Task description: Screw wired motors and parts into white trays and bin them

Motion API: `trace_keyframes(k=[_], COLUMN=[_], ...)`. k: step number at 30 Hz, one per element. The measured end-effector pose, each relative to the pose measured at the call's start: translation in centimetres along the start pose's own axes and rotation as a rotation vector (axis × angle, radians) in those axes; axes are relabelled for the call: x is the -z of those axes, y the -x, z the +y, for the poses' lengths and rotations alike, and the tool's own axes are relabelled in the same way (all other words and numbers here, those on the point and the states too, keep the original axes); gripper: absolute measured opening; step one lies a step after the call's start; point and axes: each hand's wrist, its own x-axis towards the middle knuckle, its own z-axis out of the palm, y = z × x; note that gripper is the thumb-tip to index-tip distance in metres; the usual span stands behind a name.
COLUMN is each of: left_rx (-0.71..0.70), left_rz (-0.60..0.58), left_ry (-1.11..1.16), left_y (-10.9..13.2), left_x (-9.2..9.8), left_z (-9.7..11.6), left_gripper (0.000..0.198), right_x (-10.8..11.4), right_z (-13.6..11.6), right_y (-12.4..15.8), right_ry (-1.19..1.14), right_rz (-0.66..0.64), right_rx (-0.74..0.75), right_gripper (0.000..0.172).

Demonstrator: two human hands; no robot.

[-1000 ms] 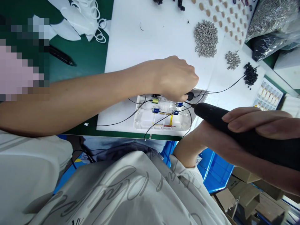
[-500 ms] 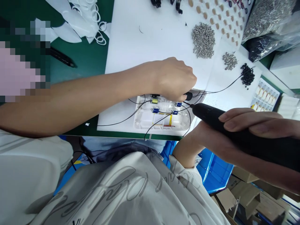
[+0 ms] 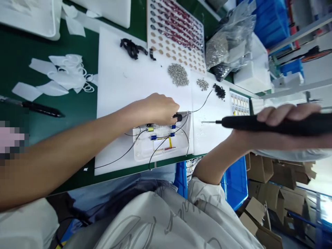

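- An open white casing (image 3: pixel 141 155) lies near the front edge of a green worktop (image 3: pixel 26 58), on a white sheet (image 3: pixel 116 93); it holds small blue parts (image 3: pixel 153 137) and a yellow-edged piece (image 3: pixel 169 142).
- The left hand (image 3: pixel 159 110) bends over the casing's far edge, fingers curled together and touching a small black part (image 3: pixel 178 118); whether they pinch it is hard to tell, as the knuckles hide the grip.
- To the casing's right, the right hand (image 3: pixel 277 140) is wrapped around a black screwdriver (image 3: pixel 241 122), its thin tip pointing toward the casing and well apart from it.
- In the way, black wires (image 3: pixel 134 143) loop across the casing and trail out past its sides, and the left forearm (image 3: pixel 109 128) stretches in from its left.
- Beyond the casing sit black curved parts (image 3: pixel 130 48), a pile of screws (image 3: pixel 178 74) and a tray with rows of round holes (image 3: pixel 185 60).
- Beyond and right of it are a smaller metal heap (image 3: pixel 202 84), black bits (image 3: pixel 219 91) and a clear bag (image 3: pixel 230 45).
- Left of the casing lie white scraps (image 3: pixel 62 79) and a black pen (image 3: pixel 43 109).
- Below and right of it stands a blue bin (image 3: pixel 236 185).
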Motion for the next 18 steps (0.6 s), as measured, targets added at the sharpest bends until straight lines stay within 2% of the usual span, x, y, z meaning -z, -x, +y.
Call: trace_keyframes(k=[1, 2, 3, 6, 9, 13, 18], left_rx=[-0.007, -0.013, -0.019, -0.028, -0.028, -0.023, -0.024], left_rz=[-0.012, -0.022, -0.031, -0.057, -0.079, -0.098, -0.098], left_ry=[-0.001, 0.003, 0.006, 0.005, -0.001, 0.000, 0.004], left_y=[0.0, 0.1, 0.0, 0.0, 0.1, 0.0, 0.1], left_x=[0.1, 0.1, 0.1, 0.3, 0.4, 0.6, 0.6], left_z=[0.0, -0.1, -0.1, -0.2, -0.1, 0.0, -0.1], left_gripper=[0.031, 0.033, 0.035, 0.038, 0.041, 0.043, 0.043], right_x=[-1.0, -2.0, -2.8, -3.9, -3.8, -3.6, -4.3], right_z=[1.4, 3.0, 4.8, 10.1, 13.6, 15.0, 14.2], right_y=[-1.2, -2.4, -3.6, -6.6, -7.8, -7.4, -6.3], right_ry=[-0.039, -0.035, -0.047, -0.032, 0.058, 0.176, 0.127], right_rz=[0.044, 0.052, 0.080, 0.074, 0.074, 0.072, 0.040], right_rx=[0.194, 0.283, 0.331, 0.364, 0.357, 0.310, 0.243], right_gripper=[0.049, 0.033, 0.025, 0.025, 0.032, 0.034, 0.028])
